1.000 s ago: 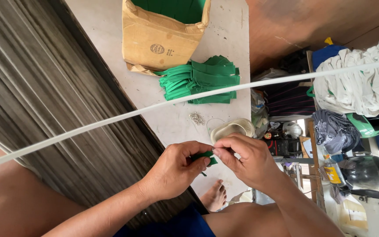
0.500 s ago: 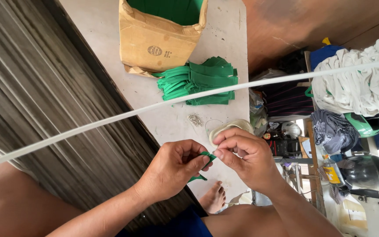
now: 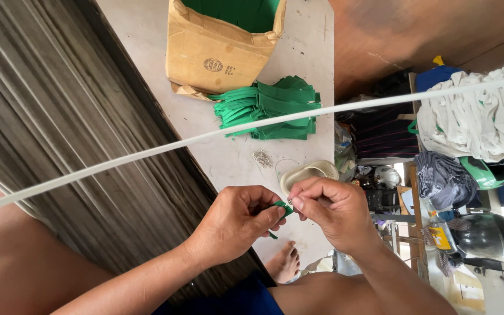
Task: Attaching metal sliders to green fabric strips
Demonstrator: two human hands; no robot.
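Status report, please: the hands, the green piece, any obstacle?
Left hand and right hand both pinch small green piece. White cord crosses the view above the hands, not touching.

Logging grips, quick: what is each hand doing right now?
Left hand: closed, pinching the green strip.
Right hand: closed, pinching the same strip's end.

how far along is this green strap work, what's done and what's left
Looks done: a pile of green pieces lies stacked on the table, beside a cardboard box with green material inside. In hand: the left hand and right hand pinch one small green piece between them. How many remain cannot be told; small metal bits lie loose near a shallow dish.
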